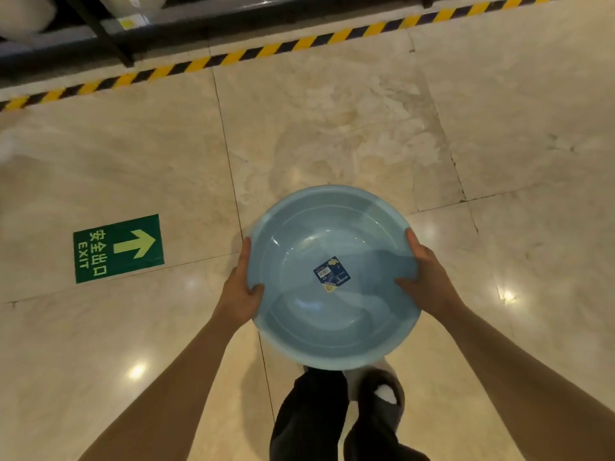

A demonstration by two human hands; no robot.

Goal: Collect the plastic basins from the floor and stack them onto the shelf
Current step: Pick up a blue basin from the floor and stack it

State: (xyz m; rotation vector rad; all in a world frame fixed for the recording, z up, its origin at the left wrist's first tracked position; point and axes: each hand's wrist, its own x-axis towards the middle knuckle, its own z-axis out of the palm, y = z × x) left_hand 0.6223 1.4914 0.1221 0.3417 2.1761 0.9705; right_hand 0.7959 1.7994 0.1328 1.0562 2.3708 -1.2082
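A round light-blue plastic basin (332, 227) hangs level above the floor in front of my legs, with a dark blue label stuck in its bottom. My left hand (242, 291) grips its left rim, thumb hooked inside. My right hand (424, 277) grips the right rim the same way, thumb lying on the inner wall. The dark metal shelf (109, 38) runs along the top left of the view, its lower frame just beyond the striped tape.
Yellow-and-black hazard tape (266, 49) marks the floor along the shelf base. A green exit sticker (118, 249) lies on the glossy beige tiles to my left. White bundles (23, 18) sit on the shelf's lowest level. My dark trousers and shoe (379, 397) show below the basin.
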